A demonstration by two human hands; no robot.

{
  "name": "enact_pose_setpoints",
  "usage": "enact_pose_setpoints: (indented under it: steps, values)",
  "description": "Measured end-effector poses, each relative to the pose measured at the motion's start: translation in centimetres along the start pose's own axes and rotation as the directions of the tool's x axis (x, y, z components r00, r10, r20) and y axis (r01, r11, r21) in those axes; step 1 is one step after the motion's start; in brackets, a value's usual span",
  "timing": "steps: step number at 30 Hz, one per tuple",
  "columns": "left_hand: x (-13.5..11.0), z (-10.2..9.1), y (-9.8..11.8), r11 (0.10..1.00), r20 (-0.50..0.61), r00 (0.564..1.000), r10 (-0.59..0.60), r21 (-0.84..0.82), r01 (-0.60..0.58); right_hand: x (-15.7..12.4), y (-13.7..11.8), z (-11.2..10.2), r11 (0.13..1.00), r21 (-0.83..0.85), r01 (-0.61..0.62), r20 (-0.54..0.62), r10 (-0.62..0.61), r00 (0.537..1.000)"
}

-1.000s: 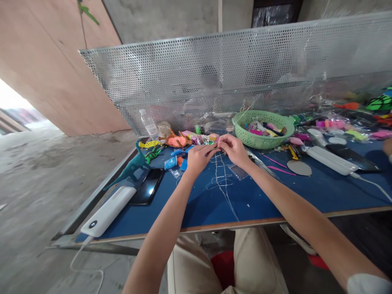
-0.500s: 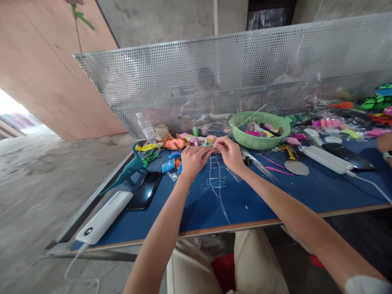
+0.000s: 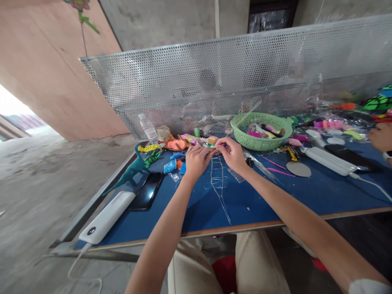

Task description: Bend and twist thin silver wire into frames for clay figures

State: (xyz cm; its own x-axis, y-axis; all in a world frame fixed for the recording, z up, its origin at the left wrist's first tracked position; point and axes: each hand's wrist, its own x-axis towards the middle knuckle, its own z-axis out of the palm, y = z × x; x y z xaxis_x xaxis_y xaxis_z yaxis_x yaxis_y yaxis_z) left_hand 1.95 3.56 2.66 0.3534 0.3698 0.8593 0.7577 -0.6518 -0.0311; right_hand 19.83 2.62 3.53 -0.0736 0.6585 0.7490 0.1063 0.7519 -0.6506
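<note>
A ladder-like wire frame (image 3: pixel 218 179) made of thin silvery wire stretches from my fingers toward the near table edge, its lower ends drawn into a narrow point. My left hand (image 3: pixel 197 160) is closed, pinching the frame's far end. Close beside it, my right hand (image 3: pixel 232 154) is closed too, thumb and fingers pinching wire at the same end. A blurred straight wire (image 3: pixel 253 108) slants up and right from near my right fingers. The exact pinch point is hidden by my fingertips. To the right of my right hand lies a bundle of straight wires (image 3: pixel 260 165).
A green basket (image 3: pixel 263 143) of coloured pieces stands behind my right hand. Left are a phone (image 3: pixel 147 191), a white power bank (image 3: pixel 107 216) and a teal dinosaur (image 3: pixel 131 171). A perforated metal panel (image 3: pixel 171 81) borders the back. Another person's hand (image 3: pixel 381 136) shows at far right.
The slanting wire has shifted left and blurred while both hands keep pinching the frame's end. The other person's hand has come further into view at right. My view has shifted slightly.
</note>
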Motion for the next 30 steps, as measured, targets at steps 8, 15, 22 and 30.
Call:
enact_pose_setpoints:
  steps: [8, 15, 22, 30]
  values:
    - [-0.1, 0.1, -0.4, 0.991, -0.031, 0.999, -0.029, -0.128, 0.025, 0.3, 0.2, -0.2, 0.997, 0.059, -0.059, 0.005, 0.059, 0.998]
    - [0.0, -0.2, 0.0, 0.977, -0.041, 0.991, -0.124, -0.178, 0.115, 0.8, 0.2, -0.9, 0.88, 0.306, -0.363, 0.228, 0.303, 0.925]
    - [0.2, -0.3, 0.1, 0.953, 0.043, 0.991, -0.13, -0.269, 0.137, 1.1, 0.3, -1.5, 0.882, 0.273, -0.384, 0.275, 0.311, 0.91]
    - [0.2, 0.0, 0.5, 0.923, 0.162, 0.984, -0.069, -0.364, 0.124, -0.1, 0.8, -2.5, 0.93, 0.225, -0.29, 0.237, 0.236, 0.942]
